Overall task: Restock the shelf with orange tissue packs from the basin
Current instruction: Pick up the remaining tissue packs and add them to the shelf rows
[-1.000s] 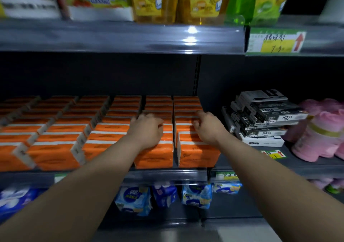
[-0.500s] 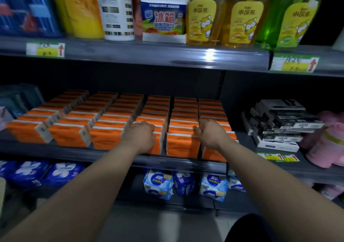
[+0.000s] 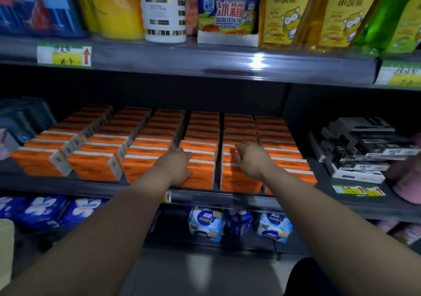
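The orange packs stand in six tight rows on the middle shelf, with the front ones right up to its lip. A narrow dark slot separates the fourth and fifth rows, and there is dark open room between the pack tops and the upper shelf. To the right, a bare strip of shelf lies between the last row and the stacked black boxes.

The left hand is against the front pack of the fourth row. Its fingers are together and bent over the top left corner, thumb on the front face, but I cannot tell whether they clamp it. The right hand rests on the fifth row, its fingers loosely spread on the pack tops.

The back rows fade into shadow. The forearms cover parts of the shelf lip and the blue packs below. The bottles above are cut off at the top.
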A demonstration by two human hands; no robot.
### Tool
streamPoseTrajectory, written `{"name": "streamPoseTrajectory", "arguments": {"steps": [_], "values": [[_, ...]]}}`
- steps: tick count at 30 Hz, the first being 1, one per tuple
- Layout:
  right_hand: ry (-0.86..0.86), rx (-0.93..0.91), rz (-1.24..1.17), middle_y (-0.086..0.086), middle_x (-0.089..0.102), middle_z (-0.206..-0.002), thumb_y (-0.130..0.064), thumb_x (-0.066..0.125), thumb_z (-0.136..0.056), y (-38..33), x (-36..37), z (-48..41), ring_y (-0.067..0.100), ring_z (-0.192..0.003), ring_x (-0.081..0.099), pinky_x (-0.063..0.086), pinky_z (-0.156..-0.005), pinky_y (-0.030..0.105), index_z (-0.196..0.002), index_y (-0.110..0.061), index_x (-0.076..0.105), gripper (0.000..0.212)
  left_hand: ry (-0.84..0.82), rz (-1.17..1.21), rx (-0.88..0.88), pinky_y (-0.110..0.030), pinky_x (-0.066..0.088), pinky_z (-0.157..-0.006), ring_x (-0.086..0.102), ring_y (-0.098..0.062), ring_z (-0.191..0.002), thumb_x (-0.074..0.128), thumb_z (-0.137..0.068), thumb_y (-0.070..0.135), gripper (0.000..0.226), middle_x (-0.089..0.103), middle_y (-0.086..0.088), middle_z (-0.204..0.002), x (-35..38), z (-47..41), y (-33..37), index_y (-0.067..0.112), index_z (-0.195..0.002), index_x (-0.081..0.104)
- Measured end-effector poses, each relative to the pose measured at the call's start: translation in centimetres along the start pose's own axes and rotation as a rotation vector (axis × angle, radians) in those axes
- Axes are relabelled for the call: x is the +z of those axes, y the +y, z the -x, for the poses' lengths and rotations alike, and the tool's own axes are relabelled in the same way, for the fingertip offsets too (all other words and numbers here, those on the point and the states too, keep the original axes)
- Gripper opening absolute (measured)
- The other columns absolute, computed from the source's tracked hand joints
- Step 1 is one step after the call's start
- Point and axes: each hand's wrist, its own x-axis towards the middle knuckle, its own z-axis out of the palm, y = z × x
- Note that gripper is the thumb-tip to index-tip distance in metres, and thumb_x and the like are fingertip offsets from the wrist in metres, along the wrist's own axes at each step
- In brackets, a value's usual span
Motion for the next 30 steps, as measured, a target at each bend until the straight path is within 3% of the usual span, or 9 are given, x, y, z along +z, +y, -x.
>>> {"name": "streamPoseTrajectory", "arguments": {"steps": [2,6,11,16,19,25,28,30], "values": [[-0.015,-0.038,-0.005,0.012,0.053,-0.129,-0.024,0.043,-0.097,-0.9,0.2,-0.2,0.03,-0.122,0.047,0.038,-0.1,0.037,-0.123,-0.013,0.052,0.031,0.009,0.005,0.008,-0.039,0.036,-0.108,0.031,-0.029,-0.137,0.056,-0.091,0.036,0.065,0.029,-0.011,-0.151,-0.2,-0.2,-0.1,0.02,-0.147,0.029],[-0.029,-0.087,-0.056,0.012,0.048,-0.138,-0.018,0.042,-0.096,-2.5,0.7,-2.1,0.031,-0.129,0.041,0.034,-0.107,0.037,-0.133,-0.015,0.047,0.038,0.039,0.032,0.006,-0.038,0.043,-0.102,0.044,-0.026,-0.127,0.065,-0.084,0.039,0.068,0.04,-0.007,-0.145,-1.3,-0.8,-0.5,0.02,-0.143,0.038],[-0.066,-0.116,-0.028,0.011,0.049,-0.14,-0.021,0.04,-0.094,-3.2,2.6,-5.3,0.031,-0.131,0.04,0.031,-0.108,0.038,-0.136,-0.02,0.045,0.042,0.031,0.104,0.022,-0.037,0.042,-0.103,0.045,-0.024,-0.128,0.07,-0.078,0.046,0.073,0.041,-0.002,-0.145,-1.5,-1.2,-1.8,0.023,-0.141,0.041],[-0.038,-0.154,-0.071,0.007,0.048,-0.141,-0.018,0.04,-0.095,-2.6,3.1,-6.0,0.029,-0.133,0.037,0.024,-0.112,0.041,-0.136,-0.021,0.046,0.041,0.008,0.163,0.103,-0.038,0.04,-0.105,0.043,-0.019,-0.128,0.062,-0.081,0.055,0.068,0.038,0.003,-0.144,-1.3,-1.7,-3.5,0.025,-0.139,0.043],[0.029,-0.132,-0.105,0.009,0.052,-0.137,-0.018,0.04,-0.096,-2.5,2.5,-6.0,0.031,-0.128,0.043,0.029,-0.109,0.041,-0.134,-0.019,0.049,0.039,0.026,0.196,0.153,-0.034,0.038,-0.105,0.044,-0.018,-0.127,0.06,-0.085,0.05,0.061,0.043,0.001,-0.141,-1.5,-1.6,-4.7,0.021,-0.137,0.047],[0.026,-0.12,-0.12,0.013,0.062,-0.119,-0.018,0.052,-0.088,-3.8,1.2,-3.7,0.034,-0.114,0.052,0.04,-0.097,0.04,-0.119,-0.012,0.059,0.033,0.081,0.118,0.164,-0.031,0.048,-0.083,0.059,-0.021,-0.102,0.049,-0.087,0.054,0.046,0.06,-0.002,-0.11,-2.1,0.8,-5.2,0.024,-0.119,0.06],[-0.047,-0.1,-0.128,0.012,0.058,-0.127,-0.019,0.051,-0.09,-4.4,-0.6,-0.9,0.034,-0.123,0.046,0.035,-0.104,0.039,-0.127,-0.009,0.054,0.039,0.095,0.101,0.141,-0.026,0.043,-0.071,0.059,-0.021,-0.094,0.051,-0.09,0.044,0.034,0.061,-0.003,-0.106,-4.3,3.1,-4.3,0.02,-0.112,0.061],[-0.05,-0.113,-0.134,0.012,0.059,-0.122,-0.017,0.052,-0.089,-5.0,-3.1,0.9,0.033,-0.119,0.048,0.035,-0.101,0.036,-0.125,-0.008,0.055,0.037,0.105,0.082,0.13,-0.026,0.04,-0.067,0.059,-0.021,-0.091,0.05,-0.091,0.039,0.027,0.061,-0.002,-0.104,-6.6,4.7,-3.6,0.019,-0.105,0.061]]}}
